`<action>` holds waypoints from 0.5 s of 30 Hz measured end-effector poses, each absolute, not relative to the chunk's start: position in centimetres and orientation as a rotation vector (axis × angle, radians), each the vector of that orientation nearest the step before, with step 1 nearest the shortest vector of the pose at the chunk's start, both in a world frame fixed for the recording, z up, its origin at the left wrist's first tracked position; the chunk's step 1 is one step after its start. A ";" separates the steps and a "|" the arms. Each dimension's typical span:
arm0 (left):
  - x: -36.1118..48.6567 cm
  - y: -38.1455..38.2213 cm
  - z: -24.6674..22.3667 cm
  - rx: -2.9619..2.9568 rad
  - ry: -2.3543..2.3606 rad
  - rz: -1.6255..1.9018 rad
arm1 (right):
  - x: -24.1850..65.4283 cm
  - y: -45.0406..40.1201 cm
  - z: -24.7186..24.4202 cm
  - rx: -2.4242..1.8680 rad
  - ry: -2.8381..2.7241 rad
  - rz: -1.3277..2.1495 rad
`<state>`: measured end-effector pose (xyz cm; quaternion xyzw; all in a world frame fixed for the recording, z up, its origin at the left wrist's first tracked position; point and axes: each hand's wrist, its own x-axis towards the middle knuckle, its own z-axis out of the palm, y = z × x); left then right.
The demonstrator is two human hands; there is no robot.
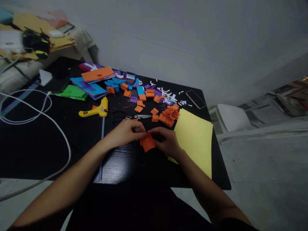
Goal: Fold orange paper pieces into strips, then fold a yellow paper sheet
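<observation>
Forearms [80,171] nearest me, left hand [126,131] and right hand [168,141] seemingly pinch orange paper [147,143] near the scissors [143,116]; uneven pulling could crease it.

The left arm [77,173] reaches in from the lower left, the right arm [207,186] from the lower right, both bare along the forearm, with a dark sleeve [235,223] at the right one's near end. The left hand [128,131] and right hand [167,139] meet at the fingertips, thumbs and index fingers pinched, the other fingers curled. Both wrists angle inward.
</observation>
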<state>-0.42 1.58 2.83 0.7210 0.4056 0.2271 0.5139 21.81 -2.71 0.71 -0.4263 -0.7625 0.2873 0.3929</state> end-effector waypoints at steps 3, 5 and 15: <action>-0.4 1.6 2.9 1.714 0.965 0.550 | 21.8 -2.7 0.5 -1.083 -1.916 0.710; -0.3 1.6 2.9 1.707 0.964 0.557 | 21.7 -2.7 0.5 -1.079 -1.915 0.704; -0.3 1.5 2.9 1.645 0.954 0.562 | 21.7 -2.8 0.4 -1.115 -1.900 0.733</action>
